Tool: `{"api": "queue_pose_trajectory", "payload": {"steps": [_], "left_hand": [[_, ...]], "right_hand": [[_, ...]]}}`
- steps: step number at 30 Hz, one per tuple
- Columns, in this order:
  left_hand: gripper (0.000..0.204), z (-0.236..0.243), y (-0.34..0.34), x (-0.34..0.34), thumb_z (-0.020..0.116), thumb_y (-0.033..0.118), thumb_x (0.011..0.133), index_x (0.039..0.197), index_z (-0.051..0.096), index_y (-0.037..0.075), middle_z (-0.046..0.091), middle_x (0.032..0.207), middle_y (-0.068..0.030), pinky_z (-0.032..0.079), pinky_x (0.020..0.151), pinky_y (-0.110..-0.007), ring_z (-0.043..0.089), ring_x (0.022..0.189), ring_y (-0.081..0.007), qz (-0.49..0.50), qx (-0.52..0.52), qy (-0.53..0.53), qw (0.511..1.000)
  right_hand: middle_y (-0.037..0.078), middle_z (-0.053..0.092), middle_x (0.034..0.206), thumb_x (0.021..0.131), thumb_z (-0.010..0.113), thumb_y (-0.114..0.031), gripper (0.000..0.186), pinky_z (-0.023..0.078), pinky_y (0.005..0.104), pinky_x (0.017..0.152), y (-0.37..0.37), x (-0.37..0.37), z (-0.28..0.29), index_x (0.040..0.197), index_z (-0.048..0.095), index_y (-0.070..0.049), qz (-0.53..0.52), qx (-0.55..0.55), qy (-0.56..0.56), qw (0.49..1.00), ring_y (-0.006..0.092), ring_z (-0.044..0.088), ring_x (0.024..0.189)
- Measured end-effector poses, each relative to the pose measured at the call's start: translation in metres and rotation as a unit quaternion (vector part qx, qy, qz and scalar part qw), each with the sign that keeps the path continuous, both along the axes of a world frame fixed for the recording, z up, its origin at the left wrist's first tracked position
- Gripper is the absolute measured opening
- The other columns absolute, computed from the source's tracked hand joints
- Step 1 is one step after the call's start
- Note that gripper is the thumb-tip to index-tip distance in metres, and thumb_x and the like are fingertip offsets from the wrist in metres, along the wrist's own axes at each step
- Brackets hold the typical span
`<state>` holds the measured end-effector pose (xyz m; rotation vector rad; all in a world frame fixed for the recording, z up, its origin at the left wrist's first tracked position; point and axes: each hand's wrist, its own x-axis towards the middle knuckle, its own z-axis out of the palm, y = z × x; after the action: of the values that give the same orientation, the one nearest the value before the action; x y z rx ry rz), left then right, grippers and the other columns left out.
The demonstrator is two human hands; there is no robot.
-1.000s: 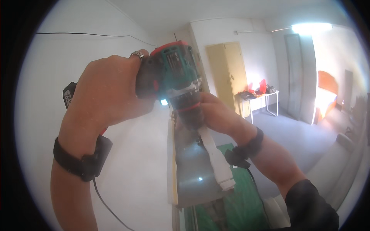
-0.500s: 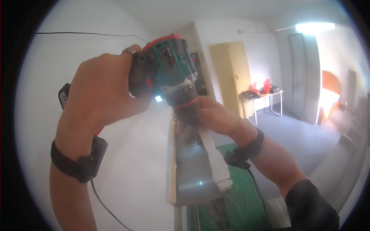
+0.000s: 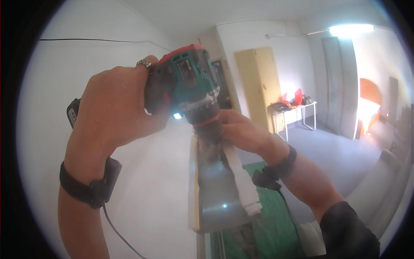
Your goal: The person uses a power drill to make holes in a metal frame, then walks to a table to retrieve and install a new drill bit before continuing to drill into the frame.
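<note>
A teal, black and red cordless drill (image 3: 189, 77) is held up in front of me with its small light on. My left hand (image 3: 114, 101) is closed on its handle, the battery poking out behind that hand. My right hand (image 3: 241, 134) has its fingers round the black chuck at the drill's lower end, and they partly hide it. Below the chuck is a long grey board or panel (image 3: 213, 190) with a pale yellow left edge and a white irregular strip (image 3: 243, 185) along its right side. Whether a bit sits in the chuck, I cannot tell.
A white wall (image 3: 64, 73) fills the left. Below lies a green sheet (image 3: 280, 220). Across the room stand a cream cabinet (image 3: 254, 82) and a white table (image 3: 310, 108) with red and dark items. A bed with an orange headboard (image 3: 368, 86) shows through an opening at right.
Compared with a second ago, the drill and both hands sit slightly further left in view, and the background has shifted a little right. Both hands keep their hold.
</note>
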<state>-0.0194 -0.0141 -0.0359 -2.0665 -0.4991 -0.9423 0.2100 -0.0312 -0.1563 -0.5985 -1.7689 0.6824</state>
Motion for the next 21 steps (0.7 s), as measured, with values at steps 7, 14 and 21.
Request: {"api": "queue_pose_trajectory", "payload": {"steps": [7, 14, 21], "left_hand": [[0.037, 0.004, -0.007, 0.005, 0.076, 0.027, 0.065, 0.09, 0.068, 0.0, 0.065, 0.063, -0.0142, 0.055, 0.061, -0.037, 0.067, 0.061, -0.0317, -0.007, 0.013, 0.029, 0.999], [0.032, 0.006, -0.01, 0.013, 0.078, 0.018, 0.062, 0.088, 0.064, 0.006, 0.062, 0.068, -0.0113, 0.053, 0.066, -0.032, 0.062, 0.063, -0.0251, 0.035, -0.059, 0.008, 0.998], [0.031, 0.003, -0.01, 0.014, 0.078, 0.02, 0.064, 0.089, 0.064, 0.006, 0.062, 0.067, -0.0109, 0.054, 0.067, -0.032, 0.062, 0.062, -0.0245, 0.053, -0.069, 0.005, 0.996]], "right_hand": [[0.006, 0.068, 0.097, 0.099, 0.052, -0.008, 0.023, 0.051, 0.0286, 0.088, -0.005, 0.003, -0.002, 0.116, 0.063, 0.001, 0.007, -0.002, 0.007, 1.0, 0.0127, 0.064, 0.091], [0.006, 0.069, 0.097, 0.099, 0.052, -0.007, 0.022, 0.051, 0.0289, 0.089, -0.004, 0.008, -0.006, 0.115, 0.063, 0.001, 0.007, 0.006, 0.004, 1.0, 0.0132, 0.065, 0.091], [0.007, 0.07, 0.096, 0.099, 0.054, -0.009, 0.02, 0.05, 0.0288, 0.09, -0.012, 0.008, -0.006, 0.112, 0.065, 0.0, -0.009, 0.027, -0.007, 1.0, 0.0128, 0.066, 0.091]]}}
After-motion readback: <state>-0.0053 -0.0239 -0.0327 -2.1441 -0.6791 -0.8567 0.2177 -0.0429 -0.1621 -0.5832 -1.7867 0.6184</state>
